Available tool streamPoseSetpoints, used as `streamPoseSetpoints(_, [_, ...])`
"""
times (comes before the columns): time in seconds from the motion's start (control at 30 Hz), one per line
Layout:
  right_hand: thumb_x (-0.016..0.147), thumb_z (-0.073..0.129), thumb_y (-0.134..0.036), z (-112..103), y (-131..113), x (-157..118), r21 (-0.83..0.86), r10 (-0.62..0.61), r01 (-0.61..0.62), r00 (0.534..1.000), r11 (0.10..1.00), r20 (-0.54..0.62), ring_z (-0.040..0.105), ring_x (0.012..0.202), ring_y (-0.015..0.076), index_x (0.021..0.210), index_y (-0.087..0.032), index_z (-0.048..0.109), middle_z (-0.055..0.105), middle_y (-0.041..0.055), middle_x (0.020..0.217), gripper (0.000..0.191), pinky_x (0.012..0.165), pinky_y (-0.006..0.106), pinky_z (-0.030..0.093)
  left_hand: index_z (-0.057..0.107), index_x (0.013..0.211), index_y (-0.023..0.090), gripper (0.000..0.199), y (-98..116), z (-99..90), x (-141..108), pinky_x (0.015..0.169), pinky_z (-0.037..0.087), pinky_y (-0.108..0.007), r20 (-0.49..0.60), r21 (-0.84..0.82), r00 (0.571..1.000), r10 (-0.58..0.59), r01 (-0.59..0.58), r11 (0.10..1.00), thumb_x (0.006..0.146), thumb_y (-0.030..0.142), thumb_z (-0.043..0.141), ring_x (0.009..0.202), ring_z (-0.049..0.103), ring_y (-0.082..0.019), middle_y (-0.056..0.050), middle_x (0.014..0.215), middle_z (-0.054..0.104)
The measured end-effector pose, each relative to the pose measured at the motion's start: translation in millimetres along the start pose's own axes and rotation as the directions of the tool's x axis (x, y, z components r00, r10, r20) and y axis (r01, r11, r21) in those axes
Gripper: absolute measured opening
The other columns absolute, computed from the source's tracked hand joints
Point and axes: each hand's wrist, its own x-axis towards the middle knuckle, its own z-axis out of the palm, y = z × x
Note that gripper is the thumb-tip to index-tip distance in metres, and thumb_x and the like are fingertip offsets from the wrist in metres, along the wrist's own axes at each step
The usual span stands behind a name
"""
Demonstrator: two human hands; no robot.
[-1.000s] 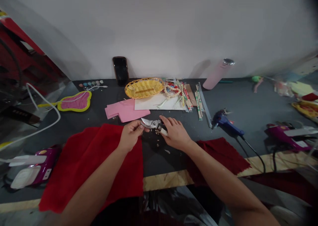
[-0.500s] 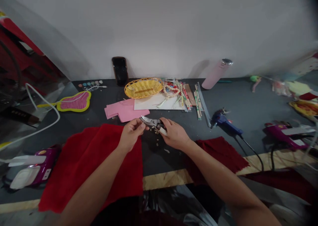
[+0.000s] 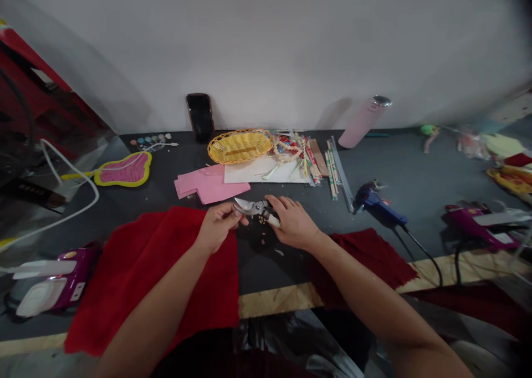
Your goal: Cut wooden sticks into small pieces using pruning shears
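Note:
My right hand (image 3: 296, 223) is closed around the pale handles of a pair of pruning shears (image 3: 258, 207), whose blades point left and stand apart. The fingers of my left hand (image 3: 218, 223) are pinched together at the blade tips; whatever they hold is too small to make out. Beneath the shears, small pale cut bits (image 3: 262, 221) lie scattered on the dark table (image 3: 270, 267). A red cloth (image 3: 166, 267) spreads under my left forearm, and a darker red cloth (image 3: 369, 256) lies by my right forearm.
Behind my hands are pink paper (image 3: 211, 184), a yellow woven basket (image 3: 241, 147) and several wrapped sticks (image 3: 331, 170). A phone (image 3: 200, 117) leans on the wall near a pink bottle (image 3: 363, 123). A blue glue gun (image 3: 380, 207) with its cord lies to the right.
The shears' blades have opened wider, and my right hand's grip on the handles has loosened a little. My left hand stays at the blade tips.

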Motion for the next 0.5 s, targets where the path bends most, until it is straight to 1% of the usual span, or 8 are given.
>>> streamPoseSetpoints(0.13, [0.086,0.045,-0.031,0.2,-1.6,-0.6,0.006,0.023,-0.023,0.999,1.0,0.035,0.053,0.101,0.0251,0.132,-0.014,0.036,0.056,0.0134,0.112,0.051,0.089,0.036,0.039,0.064,0.072,0.013,0.023,-4.7,-1.7,0.8,0.05,0.028,-0.021,-0.018,0.0,1.0,0.013,-0.013,1.0,0.078,0.035,0.065,0.05,0.04,-0.007,-0.003,0.064,0.063])
streamPoseSetpoints(0.23, [0.086,0.045,-0.032,1.8,-2.2,-1.3,0.014,0.036,-0.036,0.999,0.999,0.039,0.054,0.098,0.0241,0.131,-0.015,0.036,0.057,0.0131,0.109,0.048,0.086,0.034,0.04,0.062,0.074,0.013,0.021,-6.7,-0.4,1.0,0.052,0.029,-0.021,-0.04,0.003,0.999,0.026,-0.026,1.0,0.08,0.033,0.064,0.051,0.04,-0.006,-0.003,0.066,0.064])
streamPoseSetpoints(0.4, [0.086,0.045,-0.033,3.6,-1.1,-2.1,0.008,0.054,-0.054,0.998,0.999,0.013,0.055,0.095,0.0236,0.13,-0.015,0.037,0.058,0.0122,0.108,0.047,0.085,0.034,0.039,0.061,0.079,0.014,0.017,-6.1,4.0,0.4,0.053,0.03,-0.021,-0.07,-0.016,0.996,0.058,-0.059,0.998,0.081,0.03,0.062,0.052,0.039,-0.006,-0.003,0.071,0.066])
streamPoseSetpoints(0.5, [0.084,0.049,-0.033,1.0,0.5,-2.5,-0.027,0.045,-0.046,0.998,0.999,-0.037,0.052,0.1,0.0249,0.133,-0.016,0.036,0.056,0.0125,0.115,0.054,0.087,0.036,0.037,0.062,0.081,0.014,0.017,-4.3,4.4,-0.3,0.052,0.029,-0.021,-0.066,-0.011,0.995,0.077,-0.078,0.997,0.082,0.031,0.062,0.051,0.037,-0.006,-0.003,0.07,0.066])
